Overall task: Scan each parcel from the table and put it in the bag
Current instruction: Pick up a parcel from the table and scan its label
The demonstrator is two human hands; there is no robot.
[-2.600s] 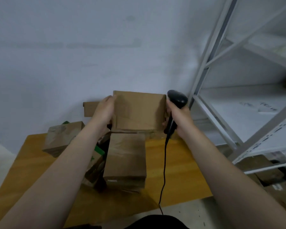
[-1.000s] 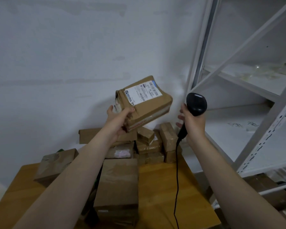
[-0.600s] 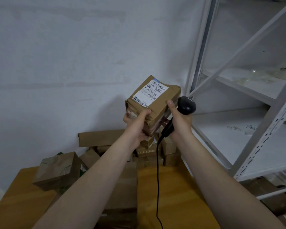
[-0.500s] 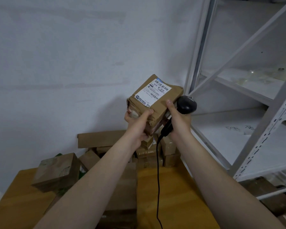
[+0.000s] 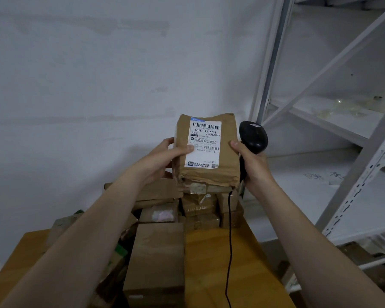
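Observation:
I hold a brown paper-wrapped parcel [image 5: 228, 152] up in front of me, its white barcode label [image 5: 203, 144] facing me and upright. My left hand [image 5: 162, 161] grips its left side, thumb on the label's edge. My right hand [image 5: 251, 165] holds a black corded barcode scanner [image 5: 253, 136] and its thumb presses the parcel's right edge. The scanner head sits just right of the parcel. Several more brown parcels [image 5: 158, 258] lie piled on the wooden table [image 5: 211, 263] below. No bag is in view.
A white metal shelving rack [image 5: 351, 134] stands close on the right, with cardboard boxes [image 5: 362, 261] under its lowest shelf. A white wall is straight ahead behind the pile. The scanner cable [image 5: 229, 241] hangs down over the table's bare right part.
The parcel was lifted off the pile and turned label-up, then rotated from tilted to upright facing me. My right hand with the scanner came in against its right edge.

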